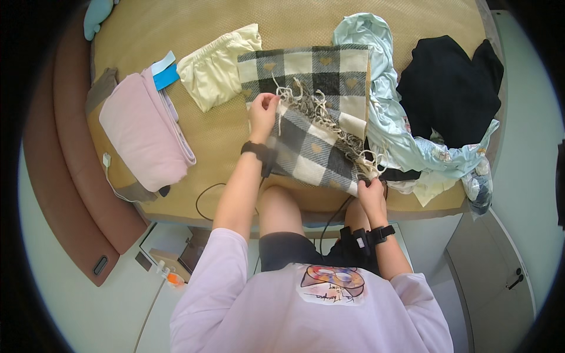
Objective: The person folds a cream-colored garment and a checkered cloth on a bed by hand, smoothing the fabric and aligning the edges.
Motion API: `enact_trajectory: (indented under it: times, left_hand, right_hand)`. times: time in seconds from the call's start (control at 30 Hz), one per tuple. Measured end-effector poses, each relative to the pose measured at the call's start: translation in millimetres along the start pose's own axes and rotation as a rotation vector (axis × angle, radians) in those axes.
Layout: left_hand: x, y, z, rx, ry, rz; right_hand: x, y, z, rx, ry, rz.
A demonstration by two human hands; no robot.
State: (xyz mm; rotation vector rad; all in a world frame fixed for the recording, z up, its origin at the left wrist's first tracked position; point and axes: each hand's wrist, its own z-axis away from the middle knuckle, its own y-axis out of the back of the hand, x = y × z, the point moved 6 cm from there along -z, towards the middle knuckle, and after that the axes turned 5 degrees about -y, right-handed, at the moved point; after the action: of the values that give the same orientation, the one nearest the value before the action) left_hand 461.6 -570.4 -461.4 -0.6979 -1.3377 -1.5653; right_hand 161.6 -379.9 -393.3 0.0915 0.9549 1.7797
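A checked scarf (pixel 304 61) in black, grey and off-white, with small tan hearts and a fringe, lies partly on the bed. Its near part is lifted and slants toward my body. My left hand (pixel 263 114) pinches one corner of the fringed end between thumb and fingers. Lower right, my right hand (pixel 371 196) grips the other corner, where the fringe strands bunch up. Between both hands the fringed edge runs diagonally across the flat part of the scarf.
Pale yellow elastic-waist shorts (pixel 220 66) and a folded pink blanket (pixel 137 128) lie left on the bed (pixel 300 17). Right are a light blue garment (pixel 384 97), black clothing (pixel 450 92) and a clear plastic bag (pixel 480 187). A black cable (pixel 329 220) hangs over the near edge.
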Motion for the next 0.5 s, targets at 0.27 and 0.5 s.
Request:
enact_trajectory:
  times: [0.27, 0.5]
  left_hand:
    - [-22.2, 5.0, 14.9, -0.109, 0.012, 0.052]
    - [-19.5, 6.0, 26.5, -0.25, 0.287, 0.437]
  right_hand:
    - [10.8, 0.5, -7.8, 0.154, 0.179, -0.174]
    - [24.3, -6.6, -10.1, -0.043, -0.096, -0.438]
